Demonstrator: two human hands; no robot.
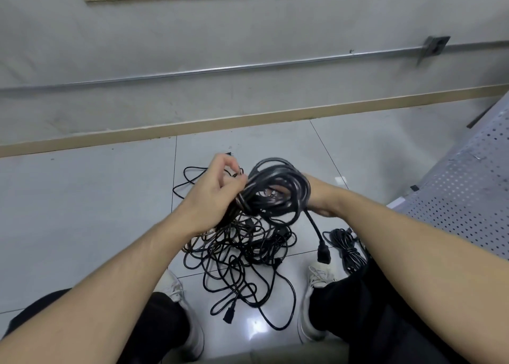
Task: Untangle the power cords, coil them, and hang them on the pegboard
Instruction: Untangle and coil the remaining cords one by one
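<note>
Hands (212,195) grip coil (278,187) (black).

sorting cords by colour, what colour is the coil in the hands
Black, all of the coil; clearest in the head view.

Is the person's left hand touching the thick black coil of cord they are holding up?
Touching. The head view shows the left hand gripping the thick black coil of cord, fingers closed on its left side.

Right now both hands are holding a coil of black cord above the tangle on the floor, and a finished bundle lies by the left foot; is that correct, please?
Not quite: the finished bundle lies by the right foot, as the head view shows. The left hand and right hand do hold the coil of black cord above the tangle on the floor.
</note>
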